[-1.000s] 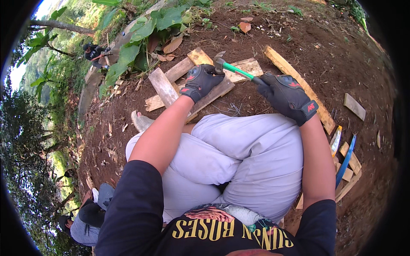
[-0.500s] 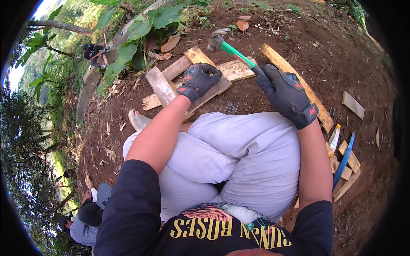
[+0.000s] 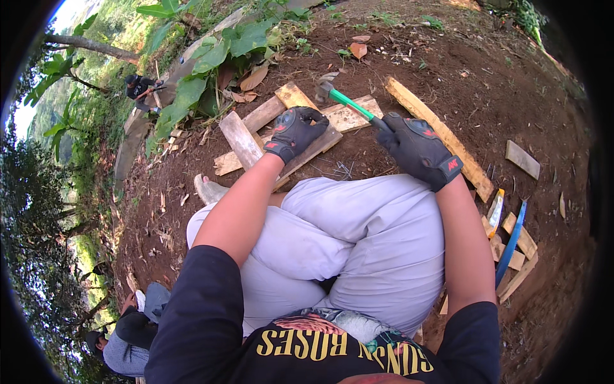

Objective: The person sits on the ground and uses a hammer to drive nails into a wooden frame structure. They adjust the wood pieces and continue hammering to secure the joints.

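Note:
My right hand (image 3: pixel 417 146), in a black glove, grips the dark end of a claw hammer (image 3: pixel 352 105) with a green shaft. The hammer head hangs close to the far side of some overlapping planks. Over the near plank (image 3: pixel 311 156) of that stack, my gloved left hand (image 3: pixel 294 133) is closed, thumb and fingers pinched together. What the pinch holds, if anything, is too small to make out. A greyish plank (image 3: pixel 242 142) lies crosswise left of that hand, and a pale plank (image 3: pixel 355 115) reaches out to its right. Loose nails (image 3: pixel 341 171) lie on the soil near my legs.
A long yellowish board (image 3: pixel 441 141) lies beyond my right hand. Farther right are a short board (image 3: pixel 522 159), a blue curved tool (image 3: pixel 511 246), a yellow-tipped blade (image 3: pixel 495 210) and wood offcuts. Leafy plants (image 3: pixel 236 45) stand ahead left. Other people (image 3: pixel 140 91) are at the left.
The hammer has swung down, its head now lower and tilted differently, and my right hand has shifted slightly left. My left hand stays pinched at the planks.

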A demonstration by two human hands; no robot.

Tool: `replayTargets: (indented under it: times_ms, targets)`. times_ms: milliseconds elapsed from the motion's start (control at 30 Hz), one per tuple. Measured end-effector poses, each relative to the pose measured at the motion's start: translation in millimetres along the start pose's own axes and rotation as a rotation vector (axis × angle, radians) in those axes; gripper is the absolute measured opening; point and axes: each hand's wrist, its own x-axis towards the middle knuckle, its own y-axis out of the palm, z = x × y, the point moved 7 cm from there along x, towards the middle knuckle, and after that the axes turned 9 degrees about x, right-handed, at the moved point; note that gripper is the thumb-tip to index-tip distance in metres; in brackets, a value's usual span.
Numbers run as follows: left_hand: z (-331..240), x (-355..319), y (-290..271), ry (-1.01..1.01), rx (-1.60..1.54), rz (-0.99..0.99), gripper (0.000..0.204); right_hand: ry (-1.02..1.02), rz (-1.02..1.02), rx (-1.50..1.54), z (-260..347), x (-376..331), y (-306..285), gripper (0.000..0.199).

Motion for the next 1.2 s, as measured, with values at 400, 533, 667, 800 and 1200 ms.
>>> replayTargets:
  times_ms: [400,533,667,800,1200]
  targets:
    - [-7,-60,1,0.002,0.659,0.116,0.071,0.021,-0.044,0.036,2,0,-12,0.033]
    - [8,-54,-28,-0.094,0.590,0.061,0.064,0.045,-0.124,0.053,10,-8,-24,0.034]
    - [84,-60,-29,-0.080,0.692,0.096,0.064,0.026,-0.281,0.072,84,-23,-18,0.037]
    - [69,-63,-43,-0.165,0.472,0.253,0.087,0.035,-0.328,0.100,118,-16,14,0.036]
    - [59,-27,-30,-0.179,-0.179,-0.099,0.045,0.019,-0.186,-0.014,99,3,80,0.029]
